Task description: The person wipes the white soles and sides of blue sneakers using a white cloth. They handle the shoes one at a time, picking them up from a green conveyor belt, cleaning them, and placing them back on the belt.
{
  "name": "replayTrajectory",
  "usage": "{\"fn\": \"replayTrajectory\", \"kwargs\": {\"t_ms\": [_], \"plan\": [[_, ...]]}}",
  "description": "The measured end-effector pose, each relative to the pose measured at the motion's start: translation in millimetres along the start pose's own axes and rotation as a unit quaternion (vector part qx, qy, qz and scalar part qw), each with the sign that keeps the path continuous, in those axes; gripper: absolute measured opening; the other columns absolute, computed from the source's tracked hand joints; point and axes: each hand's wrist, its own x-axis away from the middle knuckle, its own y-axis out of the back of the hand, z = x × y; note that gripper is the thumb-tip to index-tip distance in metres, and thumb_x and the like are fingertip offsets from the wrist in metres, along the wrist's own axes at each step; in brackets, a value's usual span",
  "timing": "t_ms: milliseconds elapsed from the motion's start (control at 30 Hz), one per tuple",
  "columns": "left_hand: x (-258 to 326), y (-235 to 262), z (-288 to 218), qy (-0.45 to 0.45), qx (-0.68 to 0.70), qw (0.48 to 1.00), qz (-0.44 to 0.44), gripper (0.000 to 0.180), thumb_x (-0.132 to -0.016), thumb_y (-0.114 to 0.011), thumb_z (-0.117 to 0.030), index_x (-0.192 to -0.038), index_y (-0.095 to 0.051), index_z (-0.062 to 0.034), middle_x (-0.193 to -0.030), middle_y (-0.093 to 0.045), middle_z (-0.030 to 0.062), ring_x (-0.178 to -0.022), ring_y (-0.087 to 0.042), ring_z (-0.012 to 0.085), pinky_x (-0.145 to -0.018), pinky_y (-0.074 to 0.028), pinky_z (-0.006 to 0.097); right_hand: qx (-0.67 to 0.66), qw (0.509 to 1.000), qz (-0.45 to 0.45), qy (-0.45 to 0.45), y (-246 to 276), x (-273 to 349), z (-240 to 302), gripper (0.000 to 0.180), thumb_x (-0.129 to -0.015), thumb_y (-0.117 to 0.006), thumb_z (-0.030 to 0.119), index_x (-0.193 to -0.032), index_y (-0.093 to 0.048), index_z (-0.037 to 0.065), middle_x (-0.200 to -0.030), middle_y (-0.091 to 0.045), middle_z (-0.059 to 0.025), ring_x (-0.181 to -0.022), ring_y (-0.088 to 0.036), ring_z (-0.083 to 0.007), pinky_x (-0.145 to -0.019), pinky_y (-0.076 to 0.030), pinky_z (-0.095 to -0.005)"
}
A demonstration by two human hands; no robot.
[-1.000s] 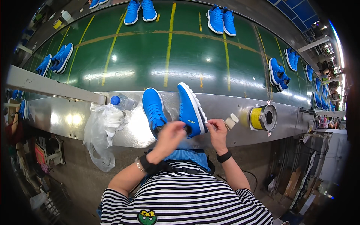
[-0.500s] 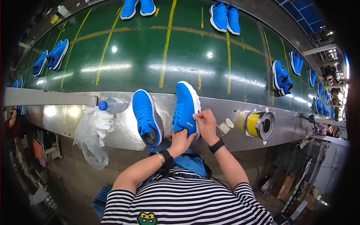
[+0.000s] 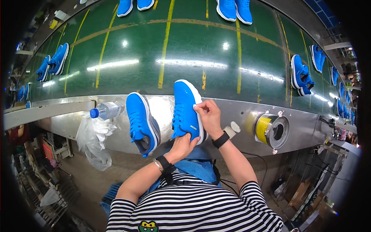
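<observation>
The shoe (image 3: 186, 110) I am working on stands on the steel ledge (image 3: 235, 112) at the near edge of the green belt (image 3: 193, 46), toe pointing away from me, its heel hanging over the ledge's front. My left hand (image 3: 181, 147) cups the heel from below, fingers closed around it. My right hand (image 3: 210, 116) is curled on the shoe's right flank by the collar, thumb and fingertips pinched at the top edge; whether they hold a lace end or only the upper, I cannot tell.

To do this step well, I judge that the left hand should stay as the anchor. It should press the heel lightly against the ledge so the shoe cannot twist while the right does the fine work. I would keep the right hand's pull short and in line with the lacing, not sideways, since a sideways tug could tip the shoe toward its mate (image 3: 142, 123), which lies just beside it on the left, tilted on its side. The bottle (image 3: 106, 111) and plastic bag (image 3: 92, 139) further left sit apart and need no care. The yellow tape roll (image 3: 266, 129) and small white cap (image 3: 235, 127) lie near my right wrist, so I would keep that elbow tucked in.
</observation>
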Motion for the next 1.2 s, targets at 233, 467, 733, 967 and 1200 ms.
{"fn": "replayTrajectory", "kwargs": {"t_ms": [233,467,733,967,1200], "plan": [[-13.8,3.4,-1.7,0.132,-0.017,0.991,0.016,0.056,-0.086,-0.045,-0.043,-0.072,-0.061,0.0081,-0.081,-0.059,0.0281,-0.083,-0.057,0.0382,-0.077,-0.043,0.042,-0.217,0.958,0.028,-0.185,18.5,33.2,-17.0,0.009,-0.079,-0.062,0.005,-0.086,-0.060,-0.002,-0.079,-0.060,-0.0012,-0.068,-0.053,-0.0042,-0.063,-0.044,-0.0178],[-12.6,-6.4,-10.0,0.132,0.009,0.991,-0.026,0.057,-0.087,-0.042,-0.043,-0.072,-0.062,0.0084,-0.080,-0.060,0.0265,-0.084,-0.057,0.0375,-0.083,-0.041,0.039,-0.103,0.987,0.033,-0.115,15.0,27.7,-19.5,0.008,-0.077,-0.063,0.007,-0.080,-0.061,0.000,-0.073,-0.059,-0.0009,-0.063,-0.052,-0.0047,-0.058,-0.043,-0.0187],[-11.6,-2.4,-14.3,0.135,0.017,0.990,-0.022,0.054,-0.088,-0.044,-0.040,-0.074,-0.062,0.0089,-0.085,-0.060,0.0260,-0.088,-0.056,0.0374,-0.084,-0.040,0.039,-0.072,0.987,0.059,-0.129,15.0,15.6,-9.9,0.008,-0.077,-0.064,0.005,-0.079,-0.061,-0.002,-0.067,-0.057,0.0022,-0.060,-0.049,-0.0021,-0.055,-0.041,-0.0161],[-14.8,-2.5,-9.6,0.135,0.036,0.990,0.008,0.053,-0.088,-0.044,-0.040,-0.082,-0.061,0.0100,-0.093,-0.058,0.0265,-0.094,-0.054,0.0364,-0.087,-0.038,0.039,0.012,0.998,0.049,-0.025,14.4,-5.1,1.9,0.008,-0.074,-0.065,0.005,-0.079,-0.062,-0.001,-0.069,-0.058,-0.0031,-0.060,-0.053,-0.0075,-0.056,-0.043,-0.0206],[-14.4,-4.4,-9.0,0.086,0.058,0.994,-0.043,0.048,-0.087,-0.048,-0.036,-0.080,-0.061,0.0091,-0.091,-0.059,0.0236,-0.092,-0.055,0.0351,-0.085,-0.040,0.038,0.084,0.991,0.063,0.083,21.3,3.0,0.3,0.007,-0.073,-0.061,0.000,-0.080,-0.061,0.000,-0.072,-0.058,-0.0084,-0.062,-0.057,-0.0169,-0.057,-0.045,-0.0245]]}}
